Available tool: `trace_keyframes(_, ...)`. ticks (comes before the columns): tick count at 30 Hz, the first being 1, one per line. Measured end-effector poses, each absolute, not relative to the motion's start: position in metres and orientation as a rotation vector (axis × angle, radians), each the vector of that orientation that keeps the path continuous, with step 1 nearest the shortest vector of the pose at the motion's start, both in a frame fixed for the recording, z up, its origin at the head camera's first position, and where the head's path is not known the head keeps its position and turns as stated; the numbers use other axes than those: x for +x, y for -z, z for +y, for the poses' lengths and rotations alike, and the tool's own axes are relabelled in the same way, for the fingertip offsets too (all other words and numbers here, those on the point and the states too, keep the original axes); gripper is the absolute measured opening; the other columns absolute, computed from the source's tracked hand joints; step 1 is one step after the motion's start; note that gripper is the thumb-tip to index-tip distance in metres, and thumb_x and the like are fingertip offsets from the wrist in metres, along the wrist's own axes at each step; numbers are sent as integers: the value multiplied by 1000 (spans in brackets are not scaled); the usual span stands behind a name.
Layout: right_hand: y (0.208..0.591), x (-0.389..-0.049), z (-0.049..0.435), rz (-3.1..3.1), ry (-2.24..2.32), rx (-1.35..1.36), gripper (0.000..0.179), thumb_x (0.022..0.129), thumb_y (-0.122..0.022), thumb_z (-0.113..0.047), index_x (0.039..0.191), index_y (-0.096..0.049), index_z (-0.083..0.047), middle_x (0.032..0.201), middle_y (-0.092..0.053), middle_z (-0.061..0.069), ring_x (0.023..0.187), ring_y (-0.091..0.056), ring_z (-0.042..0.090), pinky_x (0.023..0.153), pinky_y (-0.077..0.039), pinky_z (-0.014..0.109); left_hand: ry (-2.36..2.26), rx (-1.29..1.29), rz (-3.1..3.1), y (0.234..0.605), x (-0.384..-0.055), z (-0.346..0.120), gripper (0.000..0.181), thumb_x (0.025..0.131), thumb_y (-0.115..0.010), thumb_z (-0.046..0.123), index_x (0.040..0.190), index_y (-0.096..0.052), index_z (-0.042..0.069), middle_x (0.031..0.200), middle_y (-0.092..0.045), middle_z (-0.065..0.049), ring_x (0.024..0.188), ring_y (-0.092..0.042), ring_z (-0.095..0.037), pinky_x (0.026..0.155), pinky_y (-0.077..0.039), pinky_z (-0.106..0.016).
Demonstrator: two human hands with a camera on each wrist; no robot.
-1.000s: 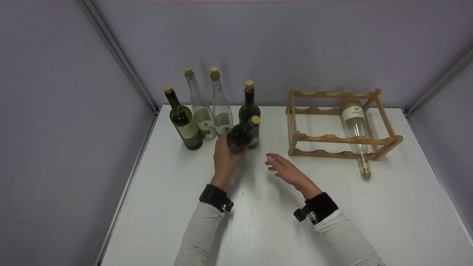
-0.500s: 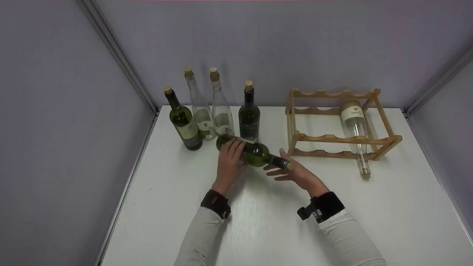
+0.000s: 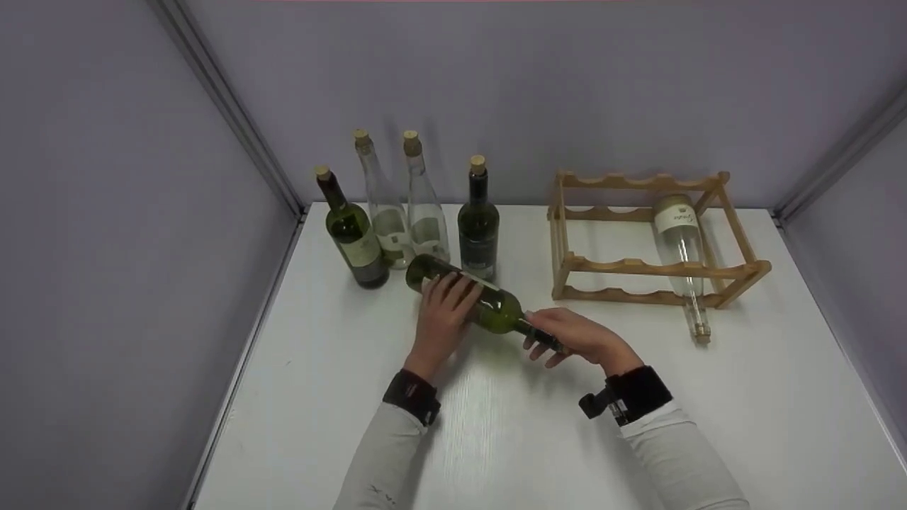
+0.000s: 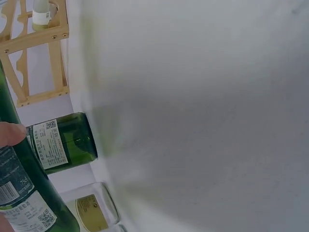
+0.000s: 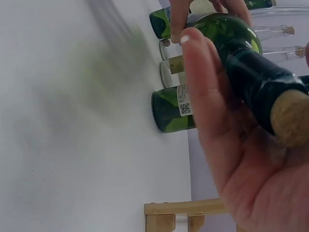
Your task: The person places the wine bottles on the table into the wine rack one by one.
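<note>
A green wine bottle point(image 3: 502, 312) is held tilted above the white table, its corked neck pointing right and toward the front. My left hand point(image 3: 441, 319) grips its body from above. Around the dark neck is my right hand point(image 3: 584, 334), thumb on top and fingers beneath. The right wrist view shows the cork point(image 5: 292, 118) near the palm. In the left wrist view, the back label point(image 4: 34, 212) of the held bottle is visible beside a thumb. Just behind stands another green bottle point(image 3: 478, 237), upright and corked.
Two clear bottles point(image 3: 388, 223) and a green bottle with a pale label point(image 3: 358, 244) stand upright at the back left. A wooden wine rack point(image 3: 631, 266) stands at the back right, with a clear bottle point(image 3: 679, 234) lying in it, neck forward. Walls enclose the table's back and sides.
The bottle in my left hand has gone from nearly upright to lying over, its neck swung right and down. My right hand has moved in from the right and taken the neck.
</note>
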State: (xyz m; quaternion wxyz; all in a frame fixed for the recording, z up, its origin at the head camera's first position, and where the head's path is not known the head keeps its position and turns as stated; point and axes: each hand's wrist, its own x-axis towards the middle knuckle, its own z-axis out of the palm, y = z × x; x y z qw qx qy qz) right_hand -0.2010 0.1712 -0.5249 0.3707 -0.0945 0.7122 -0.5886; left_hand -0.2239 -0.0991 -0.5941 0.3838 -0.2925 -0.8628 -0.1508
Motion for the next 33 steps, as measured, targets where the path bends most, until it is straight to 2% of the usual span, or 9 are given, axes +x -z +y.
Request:
trace_keyframes(4, 528, -196, 165, 2005, 1404, -278, 54, 96, -59, -50, 117, -59, 0, 89, -63, 12, 62, -58, 15, 49, -48, 27, 351, -758, -2214, 591, -218, -95, 57, 75, -83, 11, 128, -64, 16, 127, -60, -9, 121, -51, -34, 102, -39, -55)
trace_keyframes(9, 533, -193, 165, 2152, 1355, -308, 43, 97, -60, -44, 104, -63, -2, 75, -57, 6, 46, -40, 9, 42, -35, 24, 317, -785, -2218, 587, -212, -90, 55, 76, -84, 16, 128, -65, 16, 126, -60, -9, 120, -52, -34, 99, -41, -54)
trace_keyframes(16, 538, -189, 174, 2158, 1422, -240, 38, 95, -64, -41, 98, -67, -3, 69, -54, 1, 46, -38, 8, 41, -31, 22, 304, -798, -2245, 585, -207, -85, 63, 69, -87, 20, 128, -65, 17, 125, -61, -9, 118, -52, -33, 96, -42, -55)
trace_keyframes(24, 540, -177, 187, 2171, 1464, -186, 38, 93, -67, -42, 82, -68, -5, 64, -52, 3, 45, -36, 9, 42, -29, 23, 361, -813, -2288, 589, -199, -75, 67, 66, -88, 21, 129, -64, 15, 128, -61, -8, 121, -51, -31, 97, -42, -56)
trace_keyframes(28, 542, -170, 191, 2146, 1492, -152, 37, 93, -67, -41, 83, -68, -5, 65, -52, 4, 46, -36, 9, 42, -29, 23, 408, -811, -2293, 592, -194, -70, 72, 65, -89, 16, 132, -61, 11, 131, -58, -10, 125, -50, -31, 101, -40, -55)
trace_keyframes(33, 541, -163, 197, 2111, 1517, -131, 38, 93, -67, -41, 83, -69, -5, 65, -52, 4, 46, -38, 9, 44, -31, 24, 502, -773, -2354, 594, -185, -67, 84, 63, -91, 11, 138, -54, 8, 140, -49, -15, 134, -41, -33, 111, -30, -51)
